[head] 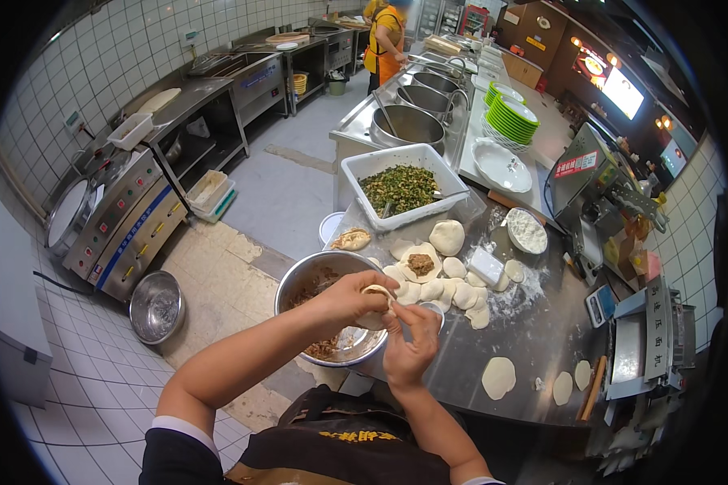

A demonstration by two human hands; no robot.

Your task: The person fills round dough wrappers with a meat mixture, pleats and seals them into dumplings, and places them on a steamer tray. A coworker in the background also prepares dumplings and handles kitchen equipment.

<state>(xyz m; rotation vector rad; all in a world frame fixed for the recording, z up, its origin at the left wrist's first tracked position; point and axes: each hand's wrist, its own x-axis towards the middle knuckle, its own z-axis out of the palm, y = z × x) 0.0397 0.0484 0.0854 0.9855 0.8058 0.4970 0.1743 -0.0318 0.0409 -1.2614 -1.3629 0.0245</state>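
Between my two hands is a partly folded dough wrapper (371, 319), its rim pinched by the fingers of both. My left hand (353, 298) grips its upper edge, over a steel bowl (286, 285) with brown minced filling (323, 347). At the wrapper's right side, my right hand (414, 342) pinches the rim with thumb and fingers. What lies inside the wrapper is mostly hidden. Just beyond my hands, a flat dough round (435, 274) bears a mound of brown filling (420, 264). Several small dough pieces (465, 296) lie around it, near a larger dough ball (446, 237).
A white tub (364, 206) of chopped green filling stands at the table's far end. Right of it are a flour bowl (527, 230) and a white block (486, 267). Rolled wrappers (498, 378) and a rolling pin (594, 388) lie near right. A co-worker (385, 42) stands beyond.
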